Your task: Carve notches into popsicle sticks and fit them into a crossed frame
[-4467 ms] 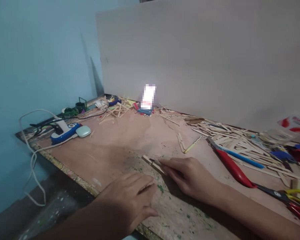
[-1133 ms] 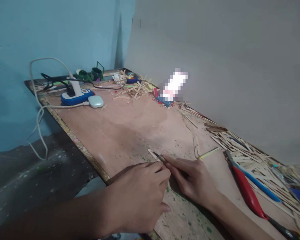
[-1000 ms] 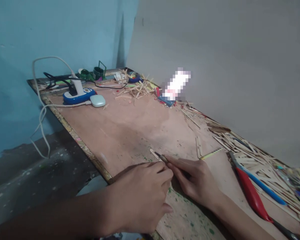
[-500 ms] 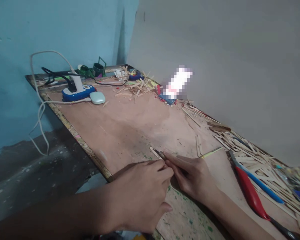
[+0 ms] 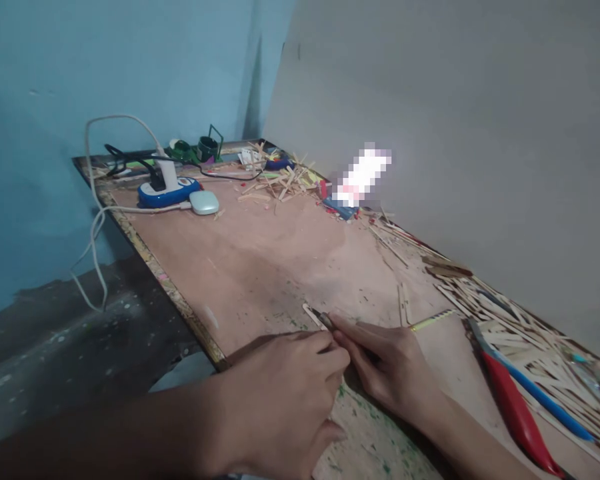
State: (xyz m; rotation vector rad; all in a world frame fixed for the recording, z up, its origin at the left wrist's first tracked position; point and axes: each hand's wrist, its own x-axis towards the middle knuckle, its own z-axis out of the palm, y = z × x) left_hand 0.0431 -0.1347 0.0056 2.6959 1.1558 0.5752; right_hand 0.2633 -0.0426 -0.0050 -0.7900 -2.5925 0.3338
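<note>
A thin wooden craft stick [image 5: 307, 309] lies on the board, its far end sticking out past my fingers. My left hand [image 5: 285, 383] is closed over the stick's near part, palm down; its fingertips are partly hidden. In my right hand [image 5: 393, 360] is a slim craft knife [image 5: 326, 321], pinched between thumb and fingers. The knife's dark pointed blade rests at the stick, close to its far end. Both hands meet at the fingertips.
Red-and-blue-handled pliers [image 5: 517, 410] lie at the right beside a heap of wooden sticks [image 5: 525, 347]. A yellow striped rod [image 5: 433, 321] is near my right hand. A blue-and-white power strip [image 5: 167, 191] with cables and a pale green case [image 5: 204, 203] stand far left.
The view has shifted slightly, so the scene sits a little lower and further right. Both hands keep nearly the same hold on the stick and the knife.
</note>
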